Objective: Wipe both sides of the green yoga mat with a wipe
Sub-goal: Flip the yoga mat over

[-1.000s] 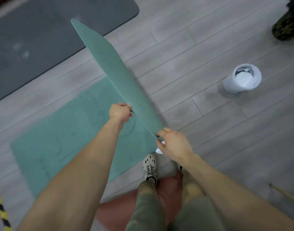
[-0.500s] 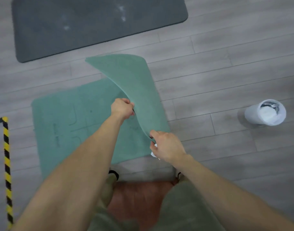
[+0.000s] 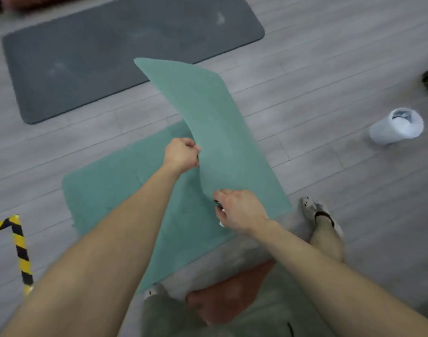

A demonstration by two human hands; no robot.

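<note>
Left hand, right hand pinch curled, half-raised green mat.

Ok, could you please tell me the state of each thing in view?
green yoga mat: one end lifted and curling over, the rest flat on the floor.
left hand: grips the mat's lifted edge.
right hand: grips the same edge, lower down.
wipe: bunched in the right hand, mostly hidden.
grey mat: flat on the floor.
wipe tub: open at the top.
</note>
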